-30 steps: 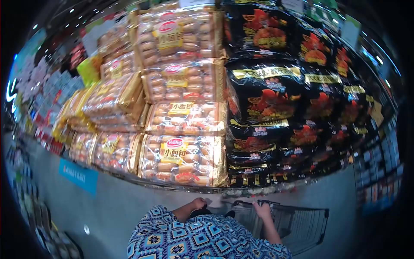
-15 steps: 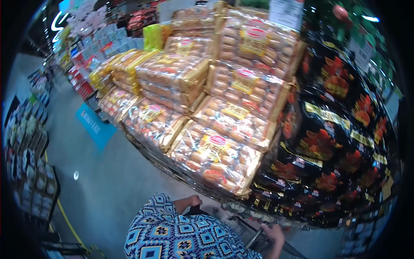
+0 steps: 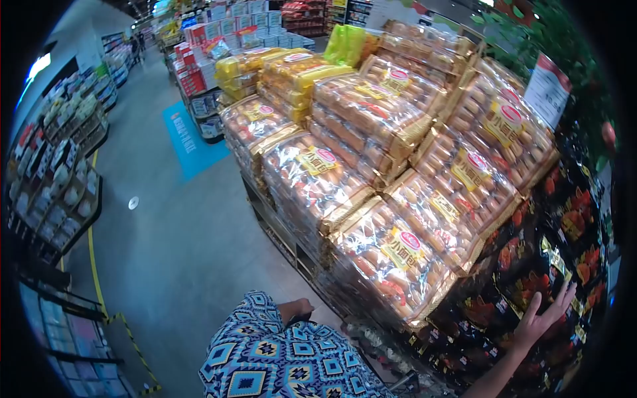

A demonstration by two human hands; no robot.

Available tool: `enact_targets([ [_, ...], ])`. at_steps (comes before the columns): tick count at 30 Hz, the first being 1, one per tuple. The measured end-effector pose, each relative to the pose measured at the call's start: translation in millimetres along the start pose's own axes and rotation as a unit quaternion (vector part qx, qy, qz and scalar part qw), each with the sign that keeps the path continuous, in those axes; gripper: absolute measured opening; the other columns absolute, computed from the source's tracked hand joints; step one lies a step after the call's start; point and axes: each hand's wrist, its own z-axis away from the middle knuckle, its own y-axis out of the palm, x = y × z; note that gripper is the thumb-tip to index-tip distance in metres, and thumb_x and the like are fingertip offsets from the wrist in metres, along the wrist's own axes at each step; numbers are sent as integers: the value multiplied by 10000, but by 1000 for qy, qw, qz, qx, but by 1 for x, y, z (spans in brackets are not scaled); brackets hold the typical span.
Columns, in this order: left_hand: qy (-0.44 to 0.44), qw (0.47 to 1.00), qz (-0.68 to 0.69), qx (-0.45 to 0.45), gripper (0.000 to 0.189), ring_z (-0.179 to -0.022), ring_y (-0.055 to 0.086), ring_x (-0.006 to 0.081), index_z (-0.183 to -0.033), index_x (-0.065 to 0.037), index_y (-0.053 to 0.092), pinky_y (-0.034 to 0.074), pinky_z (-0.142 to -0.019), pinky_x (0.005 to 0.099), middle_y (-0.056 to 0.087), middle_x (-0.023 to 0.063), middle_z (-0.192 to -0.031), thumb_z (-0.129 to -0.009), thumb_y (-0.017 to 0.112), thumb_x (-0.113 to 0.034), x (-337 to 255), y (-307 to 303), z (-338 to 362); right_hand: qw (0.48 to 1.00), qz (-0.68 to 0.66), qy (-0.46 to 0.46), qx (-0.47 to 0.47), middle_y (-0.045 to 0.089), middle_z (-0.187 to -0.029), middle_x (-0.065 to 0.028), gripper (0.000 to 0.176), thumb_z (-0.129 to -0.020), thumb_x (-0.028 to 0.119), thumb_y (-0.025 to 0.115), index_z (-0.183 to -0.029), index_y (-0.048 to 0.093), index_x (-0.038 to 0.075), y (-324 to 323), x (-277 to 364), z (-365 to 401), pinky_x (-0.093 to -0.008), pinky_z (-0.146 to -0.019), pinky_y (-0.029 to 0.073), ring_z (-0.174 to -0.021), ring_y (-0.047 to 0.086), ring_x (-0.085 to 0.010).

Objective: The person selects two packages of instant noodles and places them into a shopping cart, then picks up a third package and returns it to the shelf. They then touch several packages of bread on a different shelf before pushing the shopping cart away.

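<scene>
My right hand is stretched over the black packages with red pictures at the lower right, its fingers apart and nothing held; whether it touches them I cannot tell. Low in the middle, my left hand is curled beside the patterned shirt, next to something dark; what it holds is hidden. Clear packs of small bread rolls with gold edges are stacked between and above my hands. Part of a metal cart shows at the bottom edge.
Yellow packs and red and white boxes stand farther back. A grey aisle floor with a blue floor sign runs along the left, past curved shelves. A price card stands at the upper right.
My right hand has left the cart handle, moved right and up over the black packages, and opened. The view has turned, so the bread display appears farther right and more aisle shows.
</scene>
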Motion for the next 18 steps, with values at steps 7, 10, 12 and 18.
enact_targets([
  [7,-12,996,66,-53,482,-607,652,299,-784,18,679,546,-591,401,648,180,-695,-878,464,-403,-14,-26,83,997,0,-9,77,322,-1484,-183,505,-996,322,419,-1408,389,31,47,-20,-39,-442,-1123,198,-1382,277,-328],
  [10,-138,971,188,-51,498,-771,663,327,-920,86,665,515,-693,416,672,220,-836,-819,556,-389,-1,-22,78,992,23,5,123,345,-1467,-192,473,-999,299,409,-1390,415,33,59,-34,-50,-439,-1116,209,-1372,294,-332],
  [12,-135,966,213,-51,501,-757,657,318,-923,84,668,506,-682,419,673,218,-843,-814,568,-394,5,-20,74,995,31,-1,94,397,-1427,-208,447,-995,280,420,-1361,446,23,65,-41,-61,-438,-1105,234,-1349,332,-346],
  [18,-96,975,186,-69,493,-731,656,334,-905,83,668,505,-679,423,664,230,-805,-834,543,-388,4,-27,83,958,-91,95,256,579,-1188,-184,382,-959,231,532,-1243,532,-24,67,-55,-85,-363,-981,391,-1125,543,-306],
])
